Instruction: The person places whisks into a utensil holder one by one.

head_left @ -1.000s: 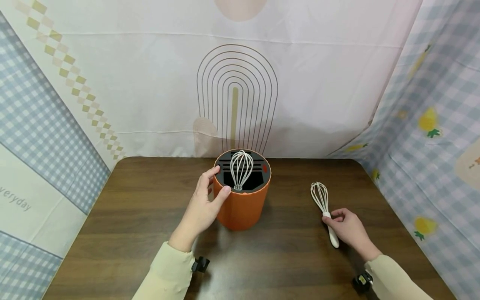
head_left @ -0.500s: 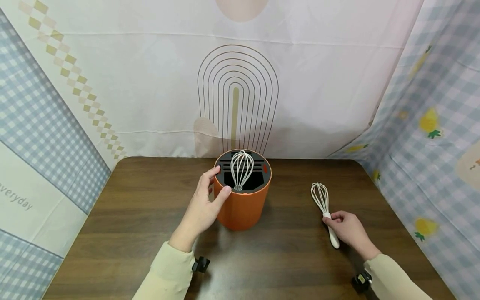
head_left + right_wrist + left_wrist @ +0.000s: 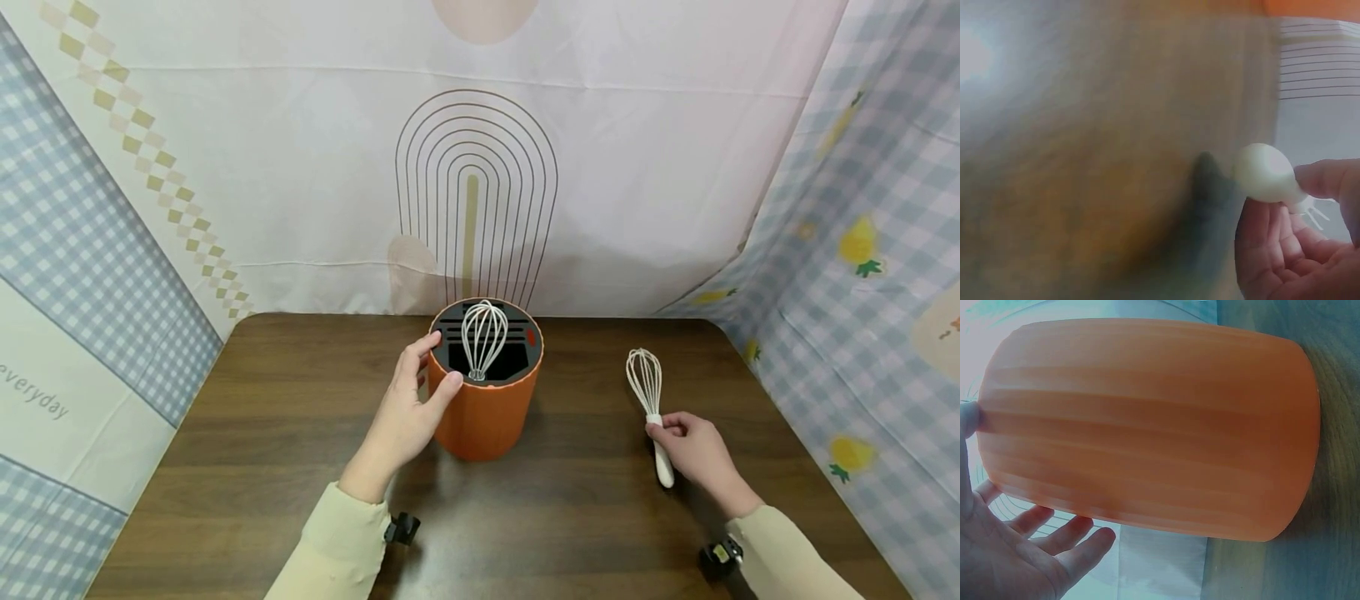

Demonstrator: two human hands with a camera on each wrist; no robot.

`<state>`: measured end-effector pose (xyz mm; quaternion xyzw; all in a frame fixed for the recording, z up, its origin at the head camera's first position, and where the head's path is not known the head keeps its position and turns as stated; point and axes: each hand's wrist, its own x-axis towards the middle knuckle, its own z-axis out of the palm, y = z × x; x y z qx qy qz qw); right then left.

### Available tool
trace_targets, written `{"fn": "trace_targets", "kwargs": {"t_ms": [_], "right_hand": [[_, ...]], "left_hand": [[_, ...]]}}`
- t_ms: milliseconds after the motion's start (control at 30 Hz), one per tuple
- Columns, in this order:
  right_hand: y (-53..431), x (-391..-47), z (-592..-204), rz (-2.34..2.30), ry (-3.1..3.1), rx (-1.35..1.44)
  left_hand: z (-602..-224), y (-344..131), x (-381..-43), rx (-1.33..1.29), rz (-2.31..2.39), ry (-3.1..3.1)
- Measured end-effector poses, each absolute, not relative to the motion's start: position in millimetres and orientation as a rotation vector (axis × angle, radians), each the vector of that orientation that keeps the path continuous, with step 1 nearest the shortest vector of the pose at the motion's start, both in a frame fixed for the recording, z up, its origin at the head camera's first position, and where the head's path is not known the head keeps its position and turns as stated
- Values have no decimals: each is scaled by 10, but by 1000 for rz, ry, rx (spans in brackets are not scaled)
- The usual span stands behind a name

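Observation:
In the head view, an orange cylindrical knife block (image 3: 483, 425) with a slotted black top stands on the table. A whisk (image 3: 483, 333) stands in its large front opening, white wires up and its handle hidden inside. My left hand (image 3: 405, 417) rests against the block's left side, thumb and forefinger at the rim, the fingers (image 3: 1085, 553) spread and fairly straight along the wall. Off to the right, my right hand (image 3: 693, 450) pinches a second white whisk (image 3: 655, 423) near the top of its handle, wires pointing away. The rounded handle end (image 3: 1265, 172) is tilted up off the tabletop.
Both things are on a dark brown wooden table (image 3: 300, 467). A white patterned cloth (image 3: 300, 167) hangs behind its back edge. Blue checked cloths hang at the left and right (image 3: 862, 333). A dark shadow lies under the right hand's whisk.
My right hand has raised the whisk slightly, so it sits higher in the head view and turned a little more upright. The left hand and the knife block have stayed put.

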<state>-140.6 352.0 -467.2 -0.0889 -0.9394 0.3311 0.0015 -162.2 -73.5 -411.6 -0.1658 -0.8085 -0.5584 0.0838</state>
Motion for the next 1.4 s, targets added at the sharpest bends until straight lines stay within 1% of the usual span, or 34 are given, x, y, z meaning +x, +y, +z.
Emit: {"fn": "trace_targets", "kwargs": {"t_ms": [267, 700, 1400], "right_hand": [[3318, -1441, -4381, 1354, -2633, -177], [2821, -1521, -3955, 1838, -2176, 96], [2421, -1636, -3597, 1998, -1958, 270]], "left_hand": [[-4108, -737, -1613, -487, -1665, -2421], [-4109, -746, -1630, -492, -1657, -2419], [-4110, -721, -1626, -489, -1669, -2418]]}}
